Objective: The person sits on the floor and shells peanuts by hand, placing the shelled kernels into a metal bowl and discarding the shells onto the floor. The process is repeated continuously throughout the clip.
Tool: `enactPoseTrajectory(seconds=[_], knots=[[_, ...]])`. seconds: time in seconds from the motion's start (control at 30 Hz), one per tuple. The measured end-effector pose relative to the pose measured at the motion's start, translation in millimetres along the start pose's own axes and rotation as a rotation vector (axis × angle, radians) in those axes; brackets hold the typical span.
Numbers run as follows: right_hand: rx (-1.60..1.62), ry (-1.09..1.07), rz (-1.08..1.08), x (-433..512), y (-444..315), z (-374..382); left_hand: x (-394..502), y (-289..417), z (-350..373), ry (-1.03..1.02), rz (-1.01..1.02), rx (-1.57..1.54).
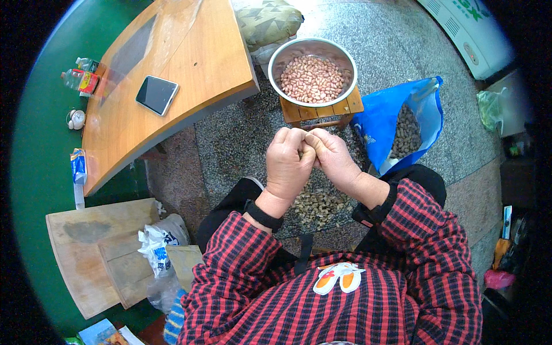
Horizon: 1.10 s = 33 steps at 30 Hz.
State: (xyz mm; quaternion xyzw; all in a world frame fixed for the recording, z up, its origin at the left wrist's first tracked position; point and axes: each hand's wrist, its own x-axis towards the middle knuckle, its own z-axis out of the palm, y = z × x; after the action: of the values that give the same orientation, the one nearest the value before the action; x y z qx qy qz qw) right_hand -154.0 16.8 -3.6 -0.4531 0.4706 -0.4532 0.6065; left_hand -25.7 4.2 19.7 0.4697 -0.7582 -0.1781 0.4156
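Observation:
My left hand [288, 161] and my right hand [334, 157] meet in front of me, thumbs and fingertips pressed together. They pinch what looks like a peanut pod, almost wholly hidden by the fingers. Beyond them, a steel bowl [276, 77] holds many shelled pink peanuts [312, 77]. It rests on a small wooden stool [317, 113]. To the right, an open blue bag [375, 112] contains unshelled peanuts [406, 133]. Below my hands, broken peanut shells [319, 207] lie heaped on the floor between my legs.
A wooden table [207, 60] with a phone [157, 95] curves along the left. Plastic bottles [82, 81] and a small alarm clock [76, 119] are beyond its edge. Wooden boards [86, 241] and a white plastic bag [157, 250] are lower left. A patterned cushion [269, 21] sits behind the bowl.

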Motion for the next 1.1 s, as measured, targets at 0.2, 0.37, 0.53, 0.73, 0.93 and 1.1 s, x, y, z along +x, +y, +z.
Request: enactPoseTrajectory(seconds=[0.2, 0.37, 0.53, 0.73, 0.93, 1.1], knots=[[0.109, -0.026, 0.124, -3.1, 1.6, 0.3, -1.6, -7.7, -0.3, 0.037, -0.102, -0.064], [0.375, -0.122, 0.173, 2.0, -3.5, -6.1, -0.1, -13.5, 1.0, 0.002, -0.276, -0.362], [0.4, -0.105, 0.168, 4.4, -2.3, -10.2, -0.7, -9.6, -9.0, -0.109, -0.158, -0.186], [0.493, -0.153, 0.185, 4.3, 2.1, -10.7, 2.9, -6.3, -10.4, -0.081, -0.073, -0.157], [0.59, -0.093, 0.141, 5.9, 6.3, -11.3, 3.3, -4.5, -16.5, -0.133, -0.043, 0.055], [0.614, -0.109, 0.153, 5.8, 3.6, -11.9, 4.4, -7.5, -17.6, -0.1, 0.07, 0.16]])
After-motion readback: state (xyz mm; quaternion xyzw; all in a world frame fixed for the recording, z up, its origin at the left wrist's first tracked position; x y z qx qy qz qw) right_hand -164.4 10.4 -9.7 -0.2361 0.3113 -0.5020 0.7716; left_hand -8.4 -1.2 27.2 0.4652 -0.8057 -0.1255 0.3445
